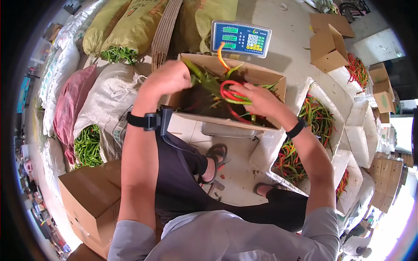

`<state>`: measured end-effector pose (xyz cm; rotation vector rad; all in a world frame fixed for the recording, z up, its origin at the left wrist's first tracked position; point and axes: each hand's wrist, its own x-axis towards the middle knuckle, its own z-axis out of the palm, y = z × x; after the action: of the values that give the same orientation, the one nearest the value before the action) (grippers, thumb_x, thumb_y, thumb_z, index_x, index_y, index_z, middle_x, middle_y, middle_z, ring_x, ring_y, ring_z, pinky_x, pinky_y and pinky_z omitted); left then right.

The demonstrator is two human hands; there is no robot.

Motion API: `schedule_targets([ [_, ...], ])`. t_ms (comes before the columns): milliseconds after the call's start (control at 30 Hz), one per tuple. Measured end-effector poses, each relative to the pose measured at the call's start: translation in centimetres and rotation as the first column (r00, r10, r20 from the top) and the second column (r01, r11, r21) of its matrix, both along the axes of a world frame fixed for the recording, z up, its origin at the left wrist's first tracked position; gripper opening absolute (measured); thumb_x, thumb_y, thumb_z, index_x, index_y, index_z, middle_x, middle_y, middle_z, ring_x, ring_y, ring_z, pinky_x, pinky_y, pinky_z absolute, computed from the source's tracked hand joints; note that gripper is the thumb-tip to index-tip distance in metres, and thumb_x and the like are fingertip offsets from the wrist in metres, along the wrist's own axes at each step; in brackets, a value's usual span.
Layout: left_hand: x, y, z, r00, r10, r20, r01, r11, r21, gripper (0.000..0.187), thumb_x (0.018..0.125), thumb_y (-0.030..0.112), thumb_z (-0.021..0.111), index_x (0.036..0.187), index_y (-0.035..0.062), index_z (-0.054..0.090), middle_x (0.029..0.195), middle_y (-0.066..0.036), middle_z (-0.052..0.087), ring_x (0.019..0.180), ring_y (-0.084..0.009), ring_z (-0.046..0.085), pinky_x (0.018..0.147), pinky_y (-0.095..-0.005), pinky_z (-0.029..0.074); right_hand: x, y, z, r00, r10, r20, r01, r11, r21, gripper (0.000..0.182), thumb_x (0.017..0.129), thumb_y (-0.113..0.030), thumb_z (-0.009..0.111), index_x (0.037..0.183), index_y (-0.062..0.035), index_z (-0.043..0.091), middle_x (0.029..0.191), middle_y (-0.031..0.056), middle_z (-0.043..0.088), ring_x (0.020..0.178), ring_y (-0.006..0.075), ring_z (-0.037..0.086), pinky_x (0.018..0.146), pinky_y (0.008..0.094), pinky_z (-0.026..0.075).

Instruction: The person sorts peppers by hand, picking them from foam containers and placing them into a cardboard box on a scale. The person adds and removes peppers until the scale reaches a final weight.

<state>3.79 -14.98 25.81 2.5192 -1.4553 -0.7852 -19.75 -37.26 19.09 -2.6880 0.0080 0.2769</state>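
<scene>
A cardboard box stands open in front of me with long red and green chili peppers inside. My left hand is closed over its left side, with motion-blurred green chili peppers sticking out from the fist. Over the right half of the box, my right hand has its fingers wrapped round a curved bunch of red and green chili peppers. One orange-red chili pepper pokes up past the far rim. Behind the box, a digital scale display shows lit green numbers.
White foam boxes of red and green chilies stand at my right. Sacks, one spilling green chilies, line the left. Flattened cardboard leans behind the box. Another cardboard box is near my left elbow.
</scene>
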Motion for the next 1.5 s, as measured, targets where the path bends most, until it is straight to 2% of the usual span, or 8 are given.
schedule_targets([
  [100, 0.9, 0.0, 0.7, 0.990, 0.132, 0.057, -0.087, 0.865, -0.495, 0.024, 0.087, 0.018, 0.072, 0.107, 0.0033, 0.074, 0.098, -0.015, 0.076, 0.091, -0.0304, 0.073, 0.082, -0.0389, 0.055, 1.0, 1.4, -0.6, 0.987, 0.157, 0.034, -0.157, 0.988, -0.014, 0.076, 0.073, -0.005, 0.071, 0.145, -0.0214, 0.051, 0.112, 0.0157, 0.061, 0.100, 0.0371, 0.064, 0.081, 0.0469, 0.053],
  [400, -0.1, -4.3, -4.9, 0.979, -0.009, 0.202, 0.132, 0.784, -0.606, 0.033, 0.085, 0.004, 0.070, 0.118, 0.0064, 0.068, 0.111, -0.018, 0.067, 0.106, -0.0384, 0.065, 0.093, -0.0437, 0.053, 0.1, 1.9, -3.0, 0.982, 0.173, -0.072, -0.182, 0.973, -0.142, 0.049, 0.088, -0.024, 0.073, 0.133, -0.0084, 0.060, 0.127, 0.0176, 0.063, 0.125, 0.0387, 0.055, 0.106, 0.0515, 0.042],
  [600, 0.7, -5.5, -7.2, 0.844, 0.051, 0.534, 0.321, 0.750, -0.579, 0.036, 0.083, 0.004, 0.071, 0.118, 0.0115, 0.068, 0.115, -0.012, 0.067, 0.112, -0.0337, 0.062, 0.099, -0.0438, 0.050, -2.1, -1.5, 3.7, 0.977, -0.187, -0.101, 0.188, 0.982, 0.003, 0.051, 0.087, -0.028, 0.073, 0.129, -0.0021, 0.062, 0.116, 0.0204, 0.068, 0.112, 0.0387, 0.064, 0.096, 0.0426, 0.052],
  [767, 0.3, -5.8, -5.1, 0.925, 0.041, 0.377, 0.209, 0.773, -0.599, 0.030, 0.085, 0.006, 0.070, 0.114, 0.0107, 0.071, 0.119, -0.012, 0.068, 0.114, -0.0334, 0.062, 0.099, -0.0420, 0.051, -4.1, -0.1, 1.8, 0.934, -0.050, -0.353, -0.020, 0.981, -0.191, 0.030, 0.085, -0.017, 0.065, 0.109, 0.0004, 0.068, 0.103, 0.0222, 0.072, 0.099, 0.0405, 0.069, 0.085, 0.0513, 0.053],
  [900, -0.4, -5.2, -4.2, 0.977, -0.085, 0.196, 0.091, 0.996, -0.020, 0.028, 0.083, 0.015, 0.070, 0.110, 0.0142, 0.075, 0.119, -0.014, 0.069, 0.115, -0.0334, 0.064, 0.093, -0.0457, 0.053, -2.2, 0.4, -0.9, 0.882, 0.016, -0.470, -0.140, 0.963, -0.230, 0.021, 0.084, -0.009, 0.062, 0.103, -0.0001, 0.066, 0.095, 0.0233, 0.071, 0.094, 0.0437, 0.069, 0.081, 0.0527, 0.055],
  [1167, 0.5, -3.7, -11.3, 0.779, -0.484, 0.399, 0.339, 0.860, 0.382, 0.069, 0.081, 0.001, 0.064, 0.147, 0.0182, 0.054, 0.131, -0.018, 0.065, 0.127, -0.0351, 0.058, 0.107, -0.0464, 0.046, -0.8, 4.4, -3.2, 0.931, -0.030, -0.363, 0.074, 0.991, 0.107, 0.031, 0.090, -0.013, 0.056, 0.118, -0.0007, 0.066, 0.104, 0.0258, 0.069, 0.103, 0.0431, 0.067, 0.089, 0.0511, 0.053],
  [1333, -0.5, -6.7, -12.0, 0.753, -0.531, 0.389, 0.287, 0.797, 0.531, 0.020, 0.083, 0.003, 0.065, 0.098, 0.0040, 0.079, 0.109, -0.022, 0.074, 0.104, -0.0371, 0.072, 0.086, -0.0453, 0.058, -5.9, 3.3, 0.4, 0.973, -0.230, -0.014, 0.230, 0.972, 0.048, 0.034, 0.093, -0.024, 0.062, 0.117, 0.0005, 0.066, 0.104, 0.0251, 0.068, 0.105, 0.0432, 0.066, 0.090, 0.0509, 0.052],
  [1500, -1.0, -7.0, -11.5, 0.836, -0.406, 0.370, 0.259, 0.885, 0.386, 0.021, 0.079, -0.005, 0.063, 0.096, -0.0006, 0.075, 0.107, -0.027, 0.070, 0.103, -0.0424, 0.069, 0.086, -0.0488, 0.057, -14.8, 6.9, 1.1, 0.890, -0.302, 0.342, 0.291, 0.953, 0.086, 0.031, 0.086, -0.019, 0.071, 0.110, 0.0007, 0.067, 0.120, 0.0185, 0.063, 0.116, 0.0354, 0.062, 0.094, 0.0454, 0.052],
])
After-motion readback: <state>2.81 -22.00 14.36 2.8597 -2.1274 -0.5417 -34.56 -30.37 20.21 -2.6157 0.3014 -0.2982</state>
